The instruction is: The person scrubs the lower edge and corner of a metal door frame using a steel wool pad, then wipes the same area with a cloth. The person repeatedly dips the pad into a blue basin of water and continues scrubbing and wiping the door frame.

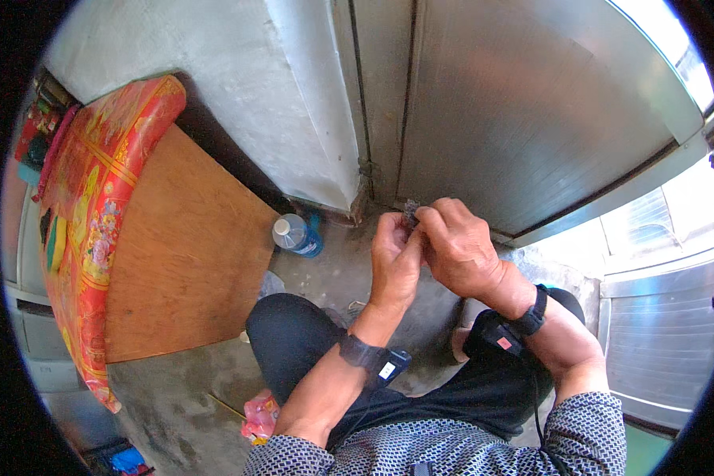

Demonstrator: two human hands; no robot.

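Observation:
My left hand (pixel 397 256) and my right hand (pixel 461 247) meet in front of me, above the concrete floor. Between their fingertips is a small dark, rough-textured item (pixel 411 209), pinched from both sides; its kind cannot be told. The fingers hide most of it. Each wrist wears a black strap with a small black device.
A clear plastic bottle with blue liquid (pixel 298 235) stands by the wall corner. To the left is a wooden cabinet (pixel 190 250) under a red patterned cover (pixel 104 220). A metal door panel (pixel 529 113) rises ahead. A pink wrapper (pixel 260 415) lies on the floor.

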